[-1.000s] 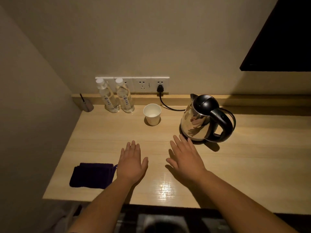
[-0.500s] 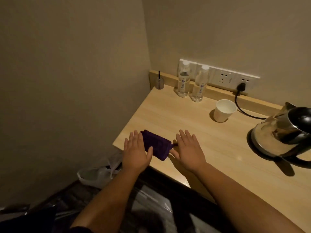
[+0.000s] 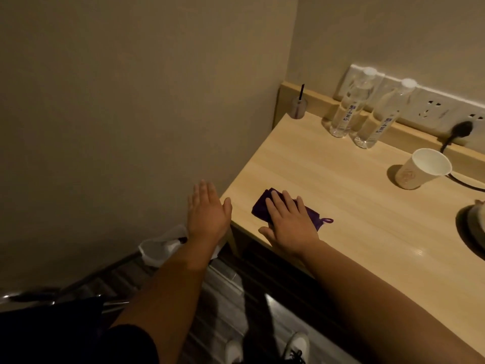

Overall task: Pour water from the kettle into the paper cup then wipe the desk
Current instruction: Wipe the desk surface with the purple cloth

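The paper cup point(image 3: 422, 168) stands upright on the light wooden bench point(image 3: 354, 224), toward the back right, just in front of the raised back ledge. Whether it holds any water cannot be told from here. Of the kettle point(image 3: 476, 224) only a sliver shows, cut off at the right edge of the view, well to the right of the cup. A black plug point(image 3: 460, 128) sits in the white wall socket strip point(image 3: 433, 107) behind the cup, its cord trailing down past the cup's rim.

The purple cloth point(image 3: 262, 207) lies folded near the bench's front left corner, a small loop sticking out on its right side. The right hand point(image 3: 290, 223) lies flat on top of it, palm down; its grip is open, fingers straight and close together, covering much of the cloth. The left hand point(image 3: 207, 211) hangs in the air just off the bench's left edge, grip likewise open, fingers extended and holding nothing.

At the back, 2 clear water bottles point(image 3: 353, 109) with white caps stand side by side against the ledge. Left of them, in the corner, a small clear holder point(image 3: 299, 107) carries 1 dark stick. Below the bench, a white bag point(image 3: 160, 248) lies on the dark floor.
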`<control>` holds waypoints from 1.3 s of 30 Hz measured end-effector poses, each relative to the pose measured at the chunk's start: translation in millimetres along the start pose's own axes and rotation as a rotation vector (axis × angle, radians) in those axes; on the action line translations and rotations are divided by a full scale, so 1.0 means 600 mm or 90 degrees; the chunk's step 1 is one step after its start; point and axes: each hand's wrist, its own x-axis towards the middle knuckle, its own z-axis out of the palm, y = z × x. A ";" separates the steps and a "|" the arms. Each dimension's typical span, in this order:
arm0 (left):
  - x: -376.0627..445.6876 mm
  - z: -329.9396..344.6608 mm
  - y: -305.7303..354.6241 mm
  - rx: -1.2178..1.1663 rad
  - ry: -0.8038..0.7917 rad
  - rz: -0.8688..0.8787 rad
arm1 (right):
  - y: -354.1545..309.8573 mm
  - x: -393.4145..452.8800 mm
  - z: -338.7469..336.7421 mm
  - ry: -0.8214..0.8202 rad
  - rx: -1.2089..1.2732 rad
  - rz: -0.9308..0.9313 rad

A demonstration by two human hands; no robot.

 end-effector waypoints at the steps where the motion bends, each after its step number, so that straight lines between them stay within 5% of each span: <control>1: 0.010 0.009 0.002 -0.020 -0.008 -0.015 | 0.002 0.001 0.003 -0.008 0.007 0.004; 12: 0.075 0.046 0.042 -0.170 -0.081 -0.152 | -0.027 -0.126 0.040 0.018 0.035 -0.102; 14: 0.074 0.048 0.042 -0.169 -0.058 -0.151 | -0.031 -0.137 0.020 0.042 0.233 -0.062; 19: 0.077 0.051 0.045 -0.167 -0.037 -0.145 | 0.027 -0.078 -0.105 -0.043 0.959 0.310; 22: 0.072 0.053 0.043 -0.157 -0.010 -0.130 | 0.095 -0.002 -0.154 0.053 1.188 0.397; 25: 0.071 0.059 0.045 -0.146 -0.008 -0.125 | 0.163 0.113 -0.180 0.171 1.041 0.389; 28: 0.085 0.067 0.044 -0.135 -0.040 -0.193 | 0.226 0.239 -0.171 0.257 0.562 0.268; 32: 0.072 0.073 0.044 -0.066 0.073 -0.096 | 0.248 0.351 -0.093 0.137 0.160 0.067; 39: 0.076 0.076 0.042 -0.118 0.066 -0.157 | 0.216 0.323 -0.041 0.116 0.063 -0.082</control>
